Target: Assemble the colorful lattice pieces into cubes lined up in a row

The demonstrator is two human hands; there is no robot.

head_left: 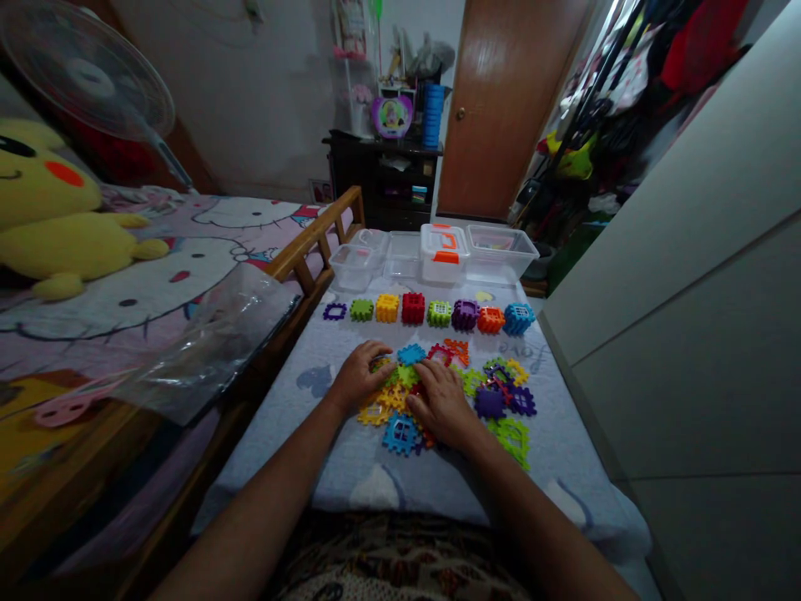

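A heap of loose colourful plastic puzzle tiles (494, 392) lies on a small table covered in a pale blue cloth (350, 467). My left hand (360, 376) rests on the left of the heap, fingers curled over a green and yellow tile. My right hand (444, 401) lies palm down over the middle of the heap, fingers pressed on tiles. A blue tile (411, 354) sits just beyond my fingertips. Behind the heap stands a row of assembled cubes (438, 313), from a purple piece (335, 311) on the left to a blue cube (519, 317) on the right.
Clear plastic boxes (356, 263) and an orange-handled case (443, 250) stand at the table's far edge. A bed with a wooden rail (313, 242), a yellow plush toy (56, 217) and a plastic bag (213, 342) is on the left. A grey cabinet (688, 334) stands right.
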